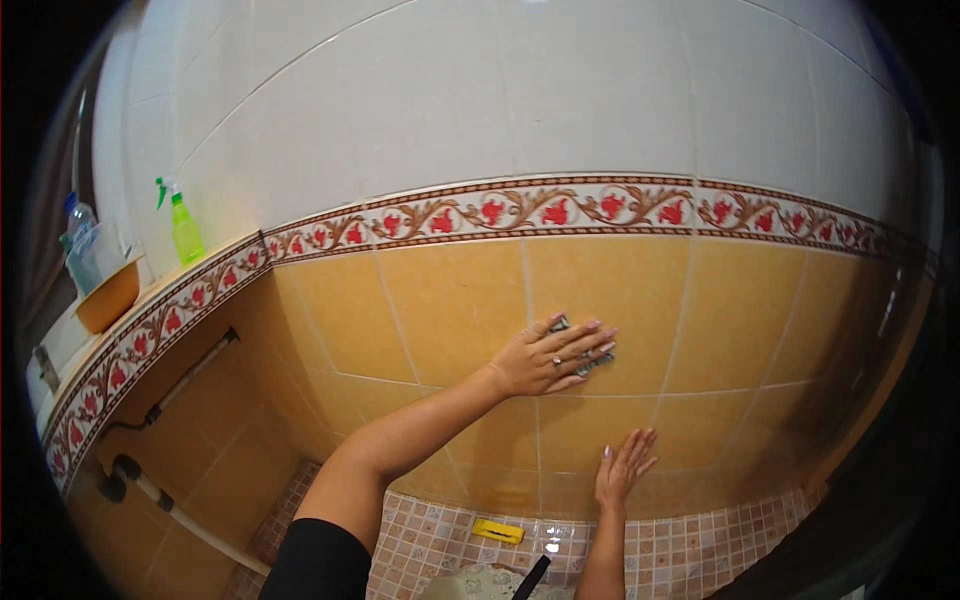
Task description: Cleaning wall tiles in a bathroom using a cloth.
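Note:
My left hand (555, 356) lies flat against the yellow tiled wall (457, 307), fingers pointing right, a ring on one finger. Under its fingers it presses a small grey-green pad or folded cloth (596, 363); most of this is hidden, so its kind is unclear. Lower and to the right, my right hand (626, 469) has its fingers pointing up and its thumb apart. It holds nothing and is at the lower wall tiles; whether the palm touches them cannot be told.
On the mosaic floor (420, 529) lies a yellow object with a dark slot (498, 531). The left ledge holds a green spray bottle (186, 229) and an orange basin (110, 298) with plastic containers. Pipes (195, 375) run below it. A floral border (555, 208) crosses the wall.

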A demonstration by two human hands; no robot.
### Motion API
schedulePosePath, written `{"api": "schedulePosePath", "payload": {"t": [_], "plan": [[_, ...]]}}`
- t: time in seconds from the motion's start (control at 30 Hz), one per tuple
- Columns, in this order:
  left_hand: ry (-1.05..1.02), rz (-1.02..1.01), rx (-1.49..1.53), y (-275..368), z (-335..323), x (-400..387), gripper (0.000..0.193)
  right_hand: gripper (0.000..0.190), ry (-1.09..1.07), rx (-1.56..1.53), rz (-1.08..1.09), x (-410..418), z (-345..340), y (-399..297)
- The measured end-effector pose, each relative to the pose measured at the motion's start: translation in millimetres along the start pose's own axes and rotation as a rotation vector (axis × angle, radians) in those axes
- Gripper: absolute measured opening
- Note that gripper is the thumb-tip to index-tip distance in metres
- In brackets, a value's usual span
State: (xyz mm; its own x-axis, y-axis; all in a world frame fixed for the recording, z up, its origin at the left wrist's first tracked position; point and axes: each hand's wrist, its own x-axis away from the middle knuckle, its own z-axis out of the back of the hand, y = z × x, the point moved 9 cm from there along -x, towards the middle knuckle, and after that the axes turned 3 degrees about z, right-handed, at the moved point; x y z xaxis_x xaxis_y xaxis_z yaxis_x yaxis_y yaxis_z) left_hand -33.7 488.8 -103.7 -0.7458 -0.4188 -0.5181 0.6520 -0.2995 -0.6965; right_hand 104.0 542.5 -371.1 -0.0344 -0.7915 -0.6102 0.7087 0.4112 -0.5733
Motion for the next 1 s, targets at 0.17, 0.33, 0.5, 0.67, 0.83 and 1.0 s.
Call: {"api": "schedulePosePath", "payload": {"t": [0.17, 0.33, 0.5, 0.67, 0.83, 1.0], "plan": [[0.002, -0.006, -0.051, 7, 1, -3, 0.066, 0.073, 0.027, -0.018, -0.001, 2, 17, -6], [-0.015, 0.015, -0.115, 6, 6, 0, 0.062, 0.068, 0.077, -0.099, -0.016, 3, 31, -26], [-0.020, 0.021, -0.123, 8, 4, -3, 0.059, 0.036, 0.546, -0.467, 0.005, 1, 92, -37], [-0.035, 0.027, -0.086, 6, 4, 2, 0.060, 0.040, 0.356, -1.974, -0.484, -24, 70, -16], [0.016, 0.070, -0.059, 7, 9, -4, 0.050, 0.046, 0.299, -2.495, -0.627, -34, 101, -41], [0.018, 0.065, -0.053, 10, 3, -5, 0.051, 0.050, 0.197, -2.603, -0.421, -39, 123, -46]]}}
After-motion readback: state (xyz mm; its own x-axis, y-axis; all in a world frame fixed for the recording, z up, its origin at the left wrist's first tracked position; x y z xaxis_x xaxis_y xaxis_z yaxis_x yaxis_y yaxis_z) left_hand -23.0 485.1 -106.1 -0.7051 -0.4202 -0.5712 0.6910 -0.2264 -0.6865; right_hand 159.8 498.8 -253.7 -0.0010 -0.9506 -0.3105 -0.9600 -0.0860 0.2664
